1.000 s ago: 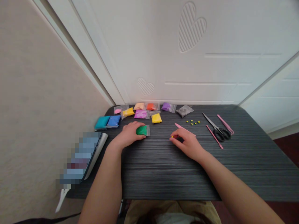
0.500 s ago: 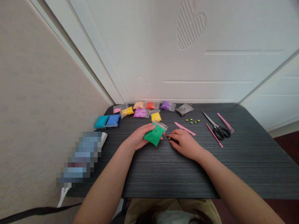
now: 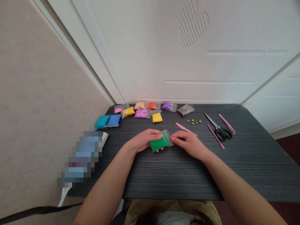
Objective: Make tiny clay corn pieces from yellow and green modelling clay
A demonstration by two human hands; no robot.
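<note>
My left hand (image 3: 148, 139) is closed around a small clear zip bag of green clay (image 3: 158, 144), thumb on top and fingertips showing below it. The bag's clear zip end points right. There my right hand (image 3: 187, 142) pinches the edge of that end between thumb and fingers. Just behind the right hand lies a pink modelling knife (image 3: 182, 127), its right end close to the knuckles. Farther back, several tiny yellow-and-green pieces (image 3: 192, 120) sit in a small group.
Several bags of coloured clay, among them a yellow one (image 3: 157, 117) and a purple one (image 3: 167, 106), line the back. Black-handled scissors (image 3: 220, 129), a thin pink tool (image 3: 215, 136) and pink tweezers (image 3: 227, 123) lie right. A blurred-out object (image 3: 82, 159) is at left.
My left hand has turned the green bag so its zip end faces right and lower. My right hand has come up from the tabletop and taken hold of that end.
</note>
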